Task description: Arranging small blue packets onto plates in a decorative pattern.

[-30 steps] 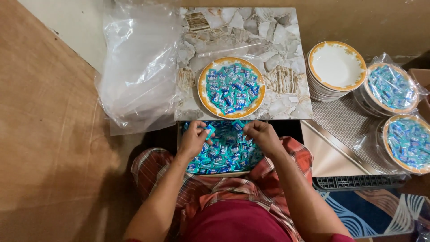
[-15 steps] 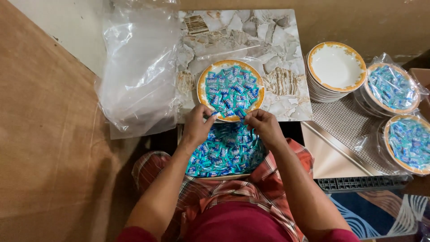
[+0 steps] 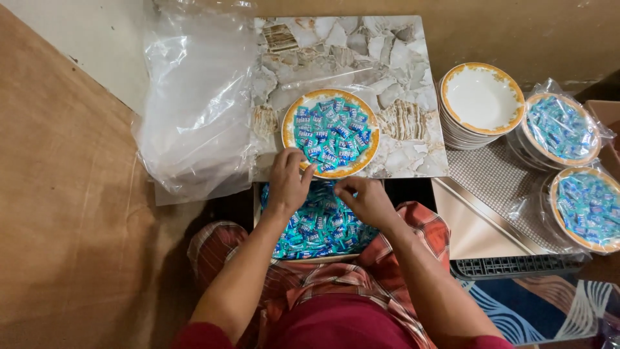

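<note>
A yellow-rimmed plate (image 3: 330, 132) heaped with small blue-green wrapped sweets stands on a marble-patterned slab (image 3: 349, 52). My left hand (image 3: 289, 182) rests at the plate's near left rim with its fingers curled; what lies under them is hidden. My right hand (image 3: 365, 198) hovers just below the plate's near edge, fingertips pinched together, over an open box of the same sweets (image 3: 320, 226) on my lap.
A pile of clear plastic bags (image 3: 197, 110) lies left of the slab. To the right are a stack of empty plates (image 3: 481, 103) and two plastic-wrapped plates of sweets (image 3: 560, 129) (image 3: 589, 208). A black grate (image 3: 510, 266) sits lower right.
Both hands rose from the box to the plate's near rim. Since then my right hand has drawn back toward the box, and my left hand stays at the rim.
</note>
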